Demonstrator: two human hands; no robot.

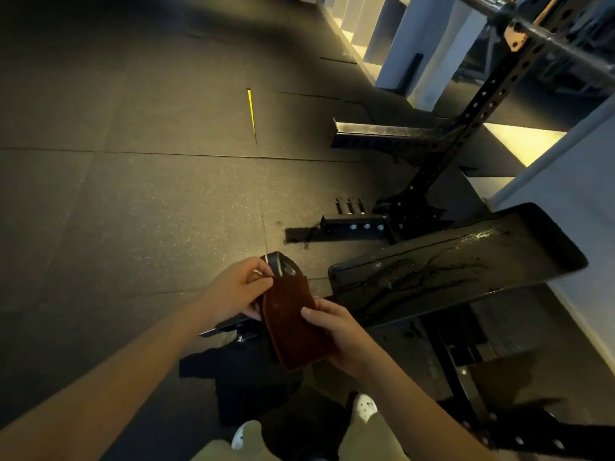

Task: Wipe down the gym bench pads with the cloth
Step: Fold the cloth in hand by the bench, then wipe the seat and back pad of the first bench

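A: Head view. Start at 9 o'clock.
B: Dark rubber floor mats (133, 201) fill the left half, seams visible. A thin yellow strip (252, 111) sits in one seam, about 11 o'clock from frame centre.

A: Left hand?
B: Left hand (238, 289) is at 6 o'clock, a little left of centre. Its fingertips and thumb are drawn together, pinching the upper edge of the cloth (293, 327).

A: The cloth itself?
B: Brown and folded flat, held in the air between both hands. It is tilted, with the lower corner toward 5 o'clock. At its 12 o'clock a rounded black part (281, 264) shows behind the top edge. I cannot tell what that part belongs to.

A: Right hand?
B: Right hand (342, 337) is at the cloth's 3 o'clock. The thumb lies across the top face and the fingers curl underneath, clamped on the right edge. A pale shoe (364, 405) shows below it, toward 6 o'clock.

A: Bench pad?
B: Bench pad (499, 247) is long and black. It runs from just right of the cloth out toward 3 o'clock of the frame. Wet streaks (416, 274) branch across its surface. The cloth is near the pad's near end and appears apart from it.

A: Further right?
B: Three bolts (350, 205) stand on the floor at the pad's 11 o'clock. Beside them a black perforated rack upright (472, 118) rises toward 1 o'clock.
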